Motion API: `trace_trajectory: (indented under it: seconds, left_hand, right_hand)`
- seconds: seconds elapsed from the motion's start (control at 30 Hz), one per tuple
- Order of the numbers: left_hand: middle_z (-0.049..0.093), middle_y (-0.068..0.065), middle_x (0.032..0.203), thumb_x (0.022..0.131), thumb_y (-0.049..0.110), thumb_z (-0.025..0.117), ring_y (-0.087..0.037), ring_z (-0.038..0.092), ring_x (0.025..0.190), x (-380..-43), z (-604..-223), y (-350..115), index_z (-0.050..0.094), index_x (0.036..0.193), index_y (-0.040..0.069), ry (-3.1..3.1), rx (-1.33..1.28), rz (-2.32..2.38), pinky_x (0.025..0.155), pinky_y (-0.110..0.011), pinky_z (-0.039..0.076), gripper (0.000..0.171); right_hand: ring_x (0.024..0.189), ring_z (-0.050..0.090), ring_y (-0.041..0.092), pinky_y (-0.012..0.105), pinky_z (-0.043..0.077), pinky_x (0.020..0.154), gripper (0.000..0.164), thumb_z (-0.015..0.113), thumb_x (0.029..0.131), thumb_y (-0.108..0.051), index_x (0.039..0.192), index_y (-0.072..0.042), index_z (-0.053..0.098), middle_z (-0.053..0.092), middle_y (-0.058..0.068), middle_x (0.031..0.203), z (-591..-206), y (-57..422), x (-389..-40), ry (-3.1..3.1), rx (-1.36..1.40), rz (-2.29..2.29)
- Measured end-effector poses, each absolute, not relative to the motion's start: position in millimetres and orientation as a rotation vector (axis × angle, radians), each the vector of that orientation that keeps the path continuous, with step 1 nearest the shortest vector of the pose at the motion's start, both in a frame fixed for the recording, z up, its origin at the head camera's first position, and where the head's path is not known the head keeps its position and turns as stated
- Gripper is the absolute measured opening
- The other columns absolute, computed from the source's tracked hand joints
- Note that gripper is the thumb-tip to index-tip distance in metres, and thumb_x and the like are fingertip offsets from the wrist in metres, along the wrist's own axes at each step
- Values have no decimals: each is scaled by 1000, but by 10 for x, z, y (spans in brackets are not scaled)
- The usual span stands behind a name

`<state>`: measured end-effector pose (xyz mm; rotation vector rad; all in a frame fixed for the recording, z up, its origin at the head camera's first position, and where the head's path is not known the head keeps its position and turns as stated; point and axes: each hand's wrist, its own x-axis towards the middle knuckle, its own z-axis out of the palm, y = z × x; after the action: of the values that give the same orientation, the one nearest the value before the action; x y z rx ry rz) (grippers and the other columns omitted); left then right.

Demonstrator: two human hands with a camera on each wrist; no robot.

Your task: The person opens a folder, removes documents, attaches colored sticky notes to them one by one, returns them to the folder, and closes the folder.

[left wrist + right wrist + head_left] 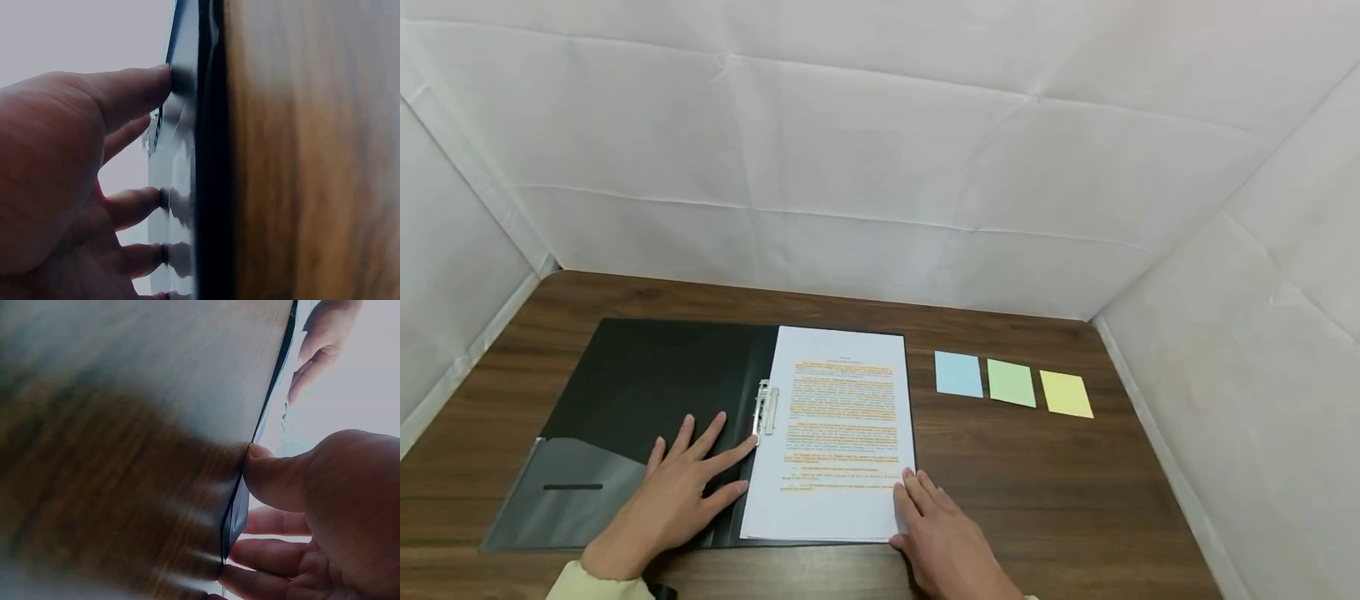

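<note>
The left hand lies fingers spread on the folder; the right hand, fingers straight, touches its four-o'clock edge; only the head view shows paper squares.

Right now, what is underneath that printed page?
The black folder lies under the printed page; its dark edge shows along the right side and bottom. Anything else the page covers cannot be seen.
</note>
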<state>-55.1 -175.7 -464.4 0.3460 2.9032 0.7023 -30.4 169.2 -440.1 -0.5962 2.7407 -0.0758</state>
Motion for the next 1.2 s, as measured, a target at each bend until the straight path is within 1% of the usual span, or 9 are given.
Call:
trace_trajectory:
  seconds: [0.33, 0.57, 0.87, 1.2]
  left_hand:
    - [30, -21, 170, 101, 44, 65, -61, 18, 153, -598, -4596, -1714, 56, 151, 33, 2864, 303, 627, 112, -86, 20, 52]
    - [26, -20, 172, 103, 41, 63, -60, 17, 154, -590, -4585, -1675, 55, 152, 34, 2859, 302, 628, 112, -86, 18, 50]
    - [26, -21, 171, 103, 39, 64, -61, 17, 154, -549, -4604, -1685, 55, 152, 34, 2879, 307, 641, 111, -87, 19, 50]
    - [25, -23, 171, 102, 38, 65, -62, 16, 154, -519, -4582, -1685, 49, 156, 37, 2863, 301, 645, 110, -88, 18, 56]
  right_hand:
    - [151, 46, 34, 51, 44, 118, 60, 63, 103, -39, 151, -5, 53, 47, 14, 162, -4377, 1669, -329, 2744, -574, -62]
    - [150, 47, 34, 51, 45, 118, 60, 64, 102, -39, 150, -4, 54, 50, 15, 161, -4358, 1667, -325, 2761, -583, -51]
    - [150, 47, 34, 51, 46, 117, 60, 64, 102, -39, 150, -4, 55, 50, 15, 161, -4367, 1659, -313, 2759, -603, -36]
    - [148, 50, 35, 51, 47, 116, 59, 65, 102, -38, 148, -4, 56, 52, 15, 159, -4381, 1652, -281, 2779, -628, -38]
